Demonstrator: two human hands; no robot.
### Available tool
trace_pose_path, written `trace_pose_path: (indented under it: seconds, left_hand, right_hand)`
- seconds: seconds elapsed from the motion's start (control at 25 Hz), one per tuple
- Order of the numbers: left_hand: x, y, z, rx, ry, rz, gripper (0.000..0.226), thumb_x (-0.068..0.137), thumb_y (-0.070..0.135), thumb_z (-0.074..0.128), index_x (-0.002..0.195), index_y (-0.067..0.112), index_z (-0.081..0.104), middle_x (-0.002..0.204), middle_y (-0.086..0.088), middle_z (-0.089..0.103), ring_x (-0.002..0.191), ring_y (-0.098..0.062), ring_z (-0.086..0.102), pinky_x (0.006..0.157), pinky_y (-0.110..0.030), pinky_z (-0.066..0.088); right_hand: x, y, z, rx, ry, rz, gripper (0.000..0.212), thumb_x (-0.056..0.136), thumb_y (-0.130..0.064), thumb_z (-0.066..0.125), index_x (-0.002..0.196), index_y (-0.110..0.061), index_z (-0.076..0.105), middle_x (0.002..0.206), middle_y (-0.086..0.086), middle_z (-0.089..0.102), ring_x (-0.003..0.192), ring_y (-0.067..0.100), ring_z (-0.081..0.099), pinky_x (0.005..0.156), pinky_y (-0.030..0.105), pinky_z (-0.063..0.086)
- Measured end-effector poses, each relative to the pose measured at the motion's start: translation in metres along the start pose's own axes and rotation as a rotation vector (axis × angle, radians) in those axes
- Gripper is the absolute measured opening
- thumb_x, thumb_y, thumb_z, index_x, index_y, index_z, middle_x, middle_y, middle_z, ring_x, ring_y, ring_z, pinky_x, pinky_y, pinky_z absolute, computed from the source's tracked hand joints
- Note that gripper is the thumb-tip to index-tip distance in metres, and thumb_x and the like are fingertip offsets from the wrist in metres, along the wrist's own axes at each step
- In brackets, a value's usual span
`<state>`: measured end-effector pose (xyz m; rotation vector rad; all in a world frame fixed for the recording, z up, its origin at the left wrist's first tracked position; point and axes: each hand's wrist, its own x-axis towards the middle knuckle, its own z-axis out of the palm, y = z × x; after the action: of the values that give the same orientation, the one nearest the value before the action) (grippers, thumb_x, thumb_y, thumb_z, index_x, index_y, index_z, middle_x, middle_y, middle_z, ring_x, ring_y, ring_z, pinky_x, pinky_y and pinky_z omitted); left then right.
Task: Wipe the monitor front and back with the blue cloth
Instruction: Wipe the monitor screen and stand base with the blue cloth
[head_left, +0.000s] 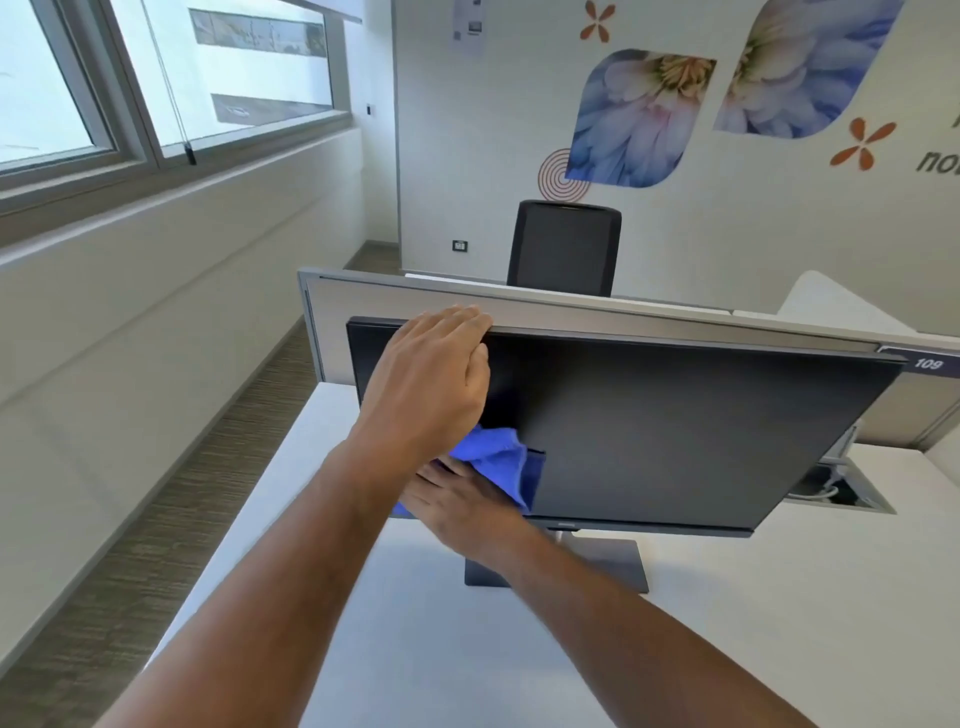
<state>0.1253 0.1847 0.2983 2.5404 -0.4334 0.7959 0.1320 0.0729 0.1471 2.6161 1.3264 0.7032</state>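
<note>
A black monitor (675, 431) stands on a white desk (779, 623), its dark screen facing me on a grey stand (618, 561). My left hand (431, 374) grips the monitor's top edge near the left corner, fingers curled over the rim. Below it, my right hand (462, 499) presses a crumpled blue cloth (498, 462) flat against the lower left part of the screen. My left forearm crosses over the right hand and hides part of the cloth. The monitor's back is out of sight.
A grey partition panel (623, 306) runs behind the monitor, with a black office chair (563, 247) beyond it. A cable hatch (841, 488) with white cables is sunk in the desk at the right. Windows and a wall line the left side.
</note>
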Motion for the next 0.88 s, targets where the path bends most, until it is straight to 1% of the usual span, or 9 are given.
trace_pose_path:
  seconds: [0.08,0.16,0.2,0.36,0.48,0.6,0.72,0.8,0.88]
  left_hand:
    - [-0.004,-0.001,0.005,0.015,-0.022,0.018,0.044,0.098,0.019,0.042,0.136,0.012,0.062,0.141,-0.003,0.062,0.136,-0.019,0.050,0.117,-0.025,0.024]
    - [-0.005,-0.003,0.009,0.005,0.004,0.039,0.044,0.097,0.014,0.043,0.137,0.012,0.061,0.143,-0.002,0.060,0.138,-0.018,0.048,0.119,-0.022,0.018]
    - [-0.003,-0.005,0.010,0.000,0.008,0.035,0.045,0.096,0.013,0.043,0.138,0.012,0.060,0.144,-0.002,0.059,0.139,-0.018,0.046,0.119,-0.022,0.016]
    - [-0.004,0.004,0.013,-0.022,0.045,0.030,0.044,0.096,0.011,0.044,0.137,0.011,0.060,0.144,-0.002,0.059,0.139,-0.018,0.046,0.121,-0.026,0.018]
    - [-0.004,0.002,0.015,-0.029,0.073,0.029,0.044,0.095,0.007,0.046,0.136,0.009,0.061,0.144,-0.004,0.059,0.139,-0.019,0.046,0.121,-0.030,0.019]
    - [-0.007,0.001,0.015,-0.033,0.051,0.020,0.047,0.094,0.006,0.045,0.139,0.010,0.058,0.146,-0.003,0.057,0.141,-0.019,0.043,0.123,-0.031,0.017]
    - [-0.010,-0.002,0.017,-0.039,0.043,0.040,0.049,0.093,0.008,0.044,0.141,0.011,0.053,0.146,0.000,0.054,0.143,-0.019,0.039,0.125,-0.030,0.010]
    - [-0.011,-0.005,0.018,-0.037,0.033,0.053,0.050,0.093,0.007,0.045,0.143,0.012,0.050,0.146,0.000,0.052,0.144,-0.018,0.036,0.125,-0.029,0.007]
    - [-0.012,-0.008,0.019,-0.033,0.032,0.062,0.052,0.093,0.007,0.045,0.144,0.012,0.049,0.147,0.000,0.051,0.145,-0.018,0.035,0.125,-0.027,0.004]
  right_hand:
    - [-0.046,0.023,0.018,-0.236,-0.078,-0.047,0.057,0.103,-0.009,0.023,0.159,-0.013,0.030,0.168,0.001,0.025,0.155,0.021,0.022,0.125,0.040,0.026]
    - [-0.084,0.044,0.025,-0.303,-0.100,-0.018,0.060,0.103,-0.007,0.020,0.162,-0.018,0.026,0.171,-0.003,0.017,0.157,0.018,0.016,0.124,0.041,0.022]
    - [-0.099,0.054,0.019,-0.284,-0.088,0.048,0.060,0.103,-0.005,0.020,0.161,-0.020,0.029,0.170,-0.004,0.020,0.156,0.018,0.018,0.123,0.042,0.023]
    - [-0.104,0.082,-0.017,-0.195,0.274,0.296,0.053,0.103,0.003,0.045,0.151,-0.019,0.049,0.161,0.000,0.040,0.150,0.022,0.036,0.119,0.051,0.033]
    - [-0.069,0.066,-0.013,-0.141,0.413,0.296,0.049,0.102,0.002,0.052,0.147,-0.017,0.055,0.158,0.002,0.046,0.149,0.024,0.039,0.118,0.053,0.034]
    - [-0.034,0.033,0.021,-0.131,0.293,0.135,0.042,0.107,-0.008,0.042,0.147,-0.016,0.053,0.153,0.000,0.051,0.148,0.025,0.039,0.121,0.050,0.031]
    - [-0.014,-0.004,0.058,-0.167,0.120,-0.020,0.051,0.107,-0.009,0.019,0.156,-0.007,0.030,0.160,0.001,0.040,0.151,0.023,0.031,0.126,0.046,0.022]
    - [-0.017,-0.014,0.073,-0.215,0.002,-0.064,0.058,0.105,-0.011,0.021,0.161,-0.003,0.010,0.167,0.002,0.023,0.155,0.020,0.018,0.126,0.042,0.018]
    - [-0.032,-0.006,0.080,-0.282,-0.047,-0.087,0.059,0.105,-0.011,0.025,0.162,-0.005,0.011,0.170,0.002,0.017,0.157,0.019,0.014,0.126,0.040,0.019]
